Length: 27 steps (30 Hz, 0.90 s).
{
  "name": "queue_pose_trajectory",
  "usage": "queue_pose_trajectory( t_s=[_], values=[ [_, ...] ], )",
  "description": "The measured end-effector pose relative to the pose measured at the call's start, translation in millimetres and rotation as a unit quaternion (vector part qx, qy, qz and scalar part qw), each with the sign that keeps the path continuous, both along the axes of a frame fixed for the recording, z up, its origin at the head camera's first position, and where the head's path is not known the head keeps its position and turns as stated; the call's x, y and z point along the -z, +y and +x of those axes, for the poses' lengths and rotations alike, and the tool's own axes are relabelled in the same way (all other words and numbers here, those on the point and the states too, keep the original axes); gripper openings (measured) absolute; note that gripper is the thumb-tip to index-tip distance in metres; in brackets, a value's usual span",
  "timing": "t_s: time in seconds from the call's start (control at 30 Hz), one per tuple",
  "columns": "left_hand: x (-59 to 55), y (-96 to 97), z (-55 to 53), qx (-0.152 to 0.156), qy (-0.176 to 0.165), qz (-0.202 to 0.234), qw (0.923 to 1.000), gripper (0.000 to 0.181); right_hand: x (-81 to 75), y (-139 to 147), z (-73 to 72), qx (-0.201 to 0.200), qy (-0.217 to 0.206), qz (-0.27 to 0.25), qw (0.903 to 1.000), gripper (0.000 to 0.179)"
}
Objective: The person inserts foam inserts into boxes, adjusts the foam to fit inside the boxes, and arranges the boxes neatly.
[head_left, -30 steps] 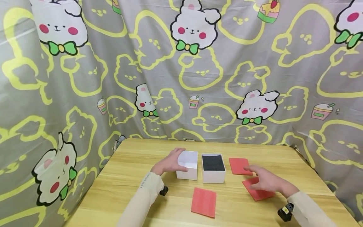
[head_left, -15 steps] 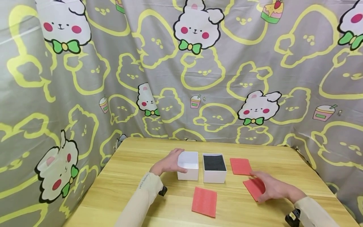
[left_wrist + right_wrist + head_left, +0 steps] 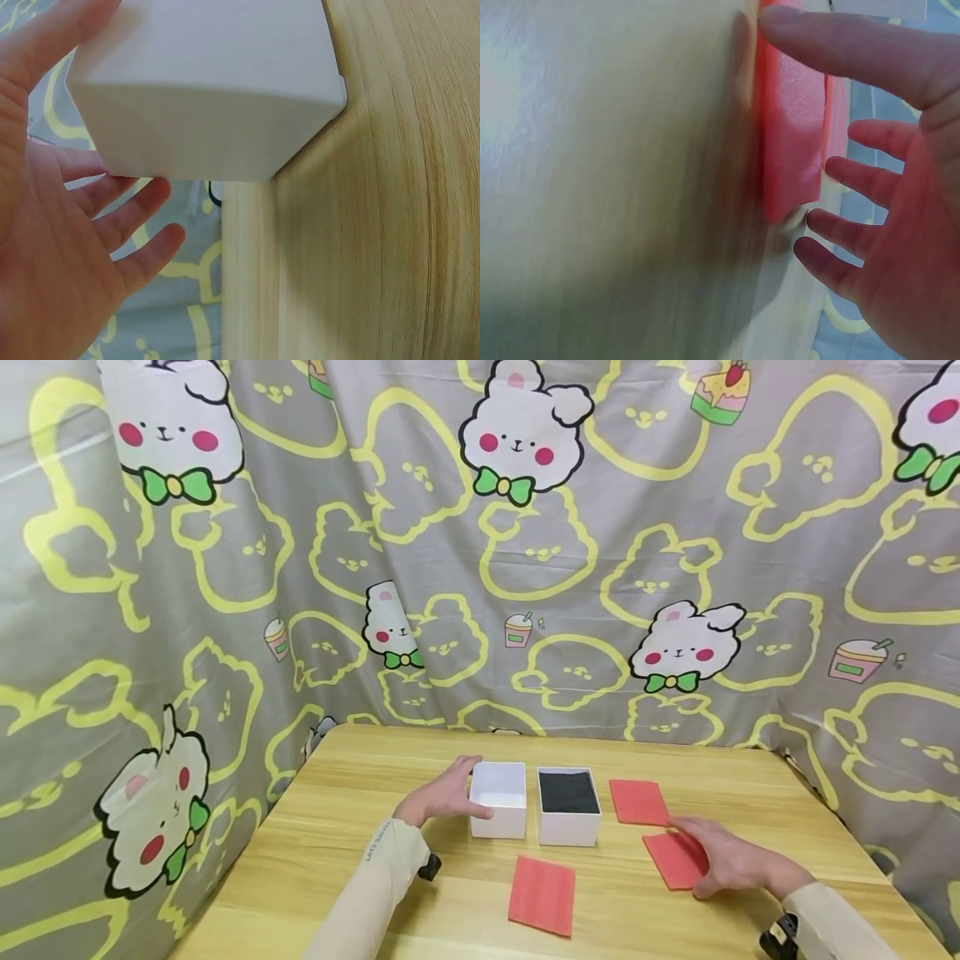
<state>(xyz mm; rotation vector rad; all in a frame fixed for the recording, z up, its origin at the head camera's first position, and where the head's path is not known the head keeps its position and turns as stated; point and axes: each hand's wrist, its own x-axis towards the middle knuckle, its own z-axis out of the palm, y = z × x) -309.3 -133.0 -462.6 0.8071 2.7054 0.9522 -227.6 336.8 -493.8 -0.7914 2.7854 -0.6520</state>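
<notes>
My left hand [image 3: 446, 792] holds the left side of a white open-topped box [image 3: 498, 823], thumb at the front wall and fingers behind; its white inside shows. Fingertips reach along the box's wall [image 3: 187, 131] in the left wrist view. At right, my right hand [image 3: 733, 860] straddles the right end of a red foam-like square [image 3: 670, 860] lying on the table. Seen from the right wrist, the thumb tip is right at the near edge of that red square [image 3: 795, 127], while the other fingers spread loosely beyond it.
A second white box [image 3: 568, 830], with a dark grey sheet [image 3: 567, 792] inside, stands just right of the first. One red square [image 3: 637, 802] lies beyond the right hand, another [image 3: 542, 895] nearer the front. A patterned curtain [image 3: 540, 568] hangs behind the wooden table [image 3: 330, 827].
My right hand has shifted rightward and toward me, from above the red square to around its right end. The left hand keeps its place at the box.
</notes>
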Motion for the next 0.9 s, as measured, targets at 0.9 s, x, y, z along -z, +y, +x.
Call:
queue_pose_trajectory(
  t_s=[0.9],
  values=[
    [5.6,-1.5,0.1,-0.030,-0.038,0.034,0.9982,0.102,2.7,-7.5,0.6,0.007,0.003,0.037,0.9993,0.096]
  ],
)
